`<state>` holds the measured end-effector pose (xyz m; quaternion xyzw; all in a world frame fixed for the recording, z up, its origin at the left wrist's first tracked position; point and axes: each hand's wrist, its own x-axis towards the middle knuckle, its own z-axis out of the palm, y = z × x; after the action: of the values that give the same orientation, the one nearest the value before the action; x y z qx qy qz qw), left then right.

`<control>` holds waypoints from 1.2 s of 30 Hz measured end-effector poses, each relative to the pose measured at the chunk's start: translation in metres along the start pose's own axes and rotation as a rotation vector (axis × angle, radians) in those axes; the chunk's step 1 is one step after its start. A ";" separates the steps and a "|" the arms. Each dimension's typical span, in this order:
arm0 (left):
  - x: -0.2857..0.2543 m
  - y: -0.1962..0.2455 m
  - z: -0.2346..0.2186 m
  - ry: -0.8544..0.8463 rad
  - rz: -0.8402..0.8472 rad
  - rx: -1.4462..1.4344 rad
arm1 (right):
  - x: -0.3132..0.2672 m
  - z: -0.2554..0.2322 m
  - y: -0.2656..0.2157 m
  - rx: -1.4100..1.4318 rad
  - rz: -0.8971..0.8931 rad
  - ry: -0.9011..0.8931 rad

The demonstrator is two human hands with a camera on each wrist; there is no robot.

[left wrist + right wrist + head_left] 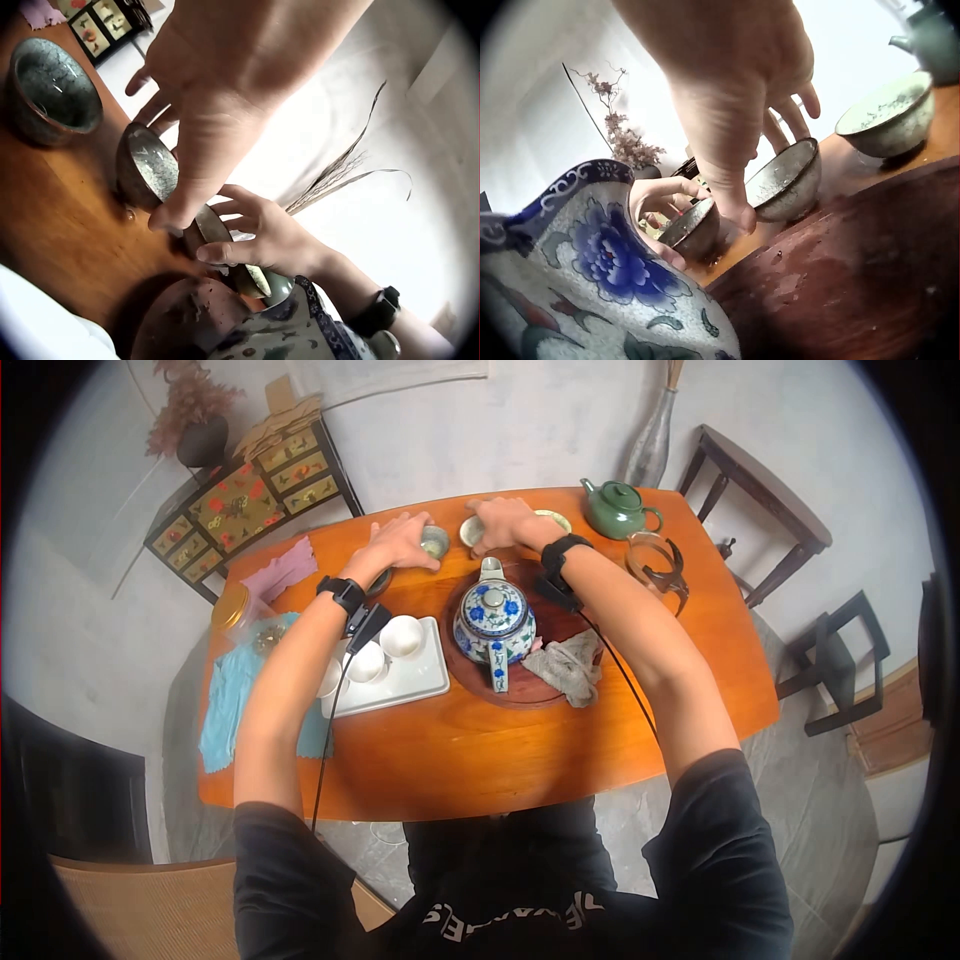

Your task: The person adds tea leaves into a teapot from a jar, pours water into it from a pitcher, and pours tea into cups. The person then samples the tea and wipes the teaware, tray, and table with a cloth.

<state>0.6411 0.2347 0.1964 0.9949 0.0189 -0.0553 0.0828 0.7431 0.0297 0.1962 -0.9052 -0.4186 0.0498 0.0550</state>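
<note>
Near the table's far edge my left hand [400, 542] grips a small grey-green bowl [142, 169], thumb on the near side and fingers on the far side. Just to its right, my right hand [506, 524] spans a second crackle-glazed bowl [786, 184] in the same way. Both bowls stand side by side on the wooden table. A paler bowl [889, 118] sits right of the right hand. Another dark bowl [56, 94] is left of the left hand, partly behind the wrist in the head view. Between my forearms stands a blue-flowered teapot [494, 622].
The teapot and a crumpled grey cloth [570, 668] are on a round brown tray [520, 698]. White cups sit on a white tray [425, 678] at left, near blue cloth [228, 705]. A green teapot [615, 510] and glass pitcher [650, 555] stand at back right.
</note>
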 end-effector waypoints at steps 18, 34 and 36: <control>-0.258 0.090 0.021 0.580 0.381 -0.661 | -0.290 0.043 -0.067 0.316 0.126 0.461; -0.301 0.148 0.099 0.582 0.243 -1.443 | -0.319 0.085 -0.185 1.781 -0.008 0.589; -0.304 0.138 0.098 0.568 0.196 -1.453 | -0.319 0.088 -0.192 1.857 -0.006 0.439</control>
<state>0.3356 0.0736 0.1571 0.6645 -0.0173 0.2349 0.7092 0.3812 -0.0854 0.1507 -0.4881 -0.1947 0.1910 0.8291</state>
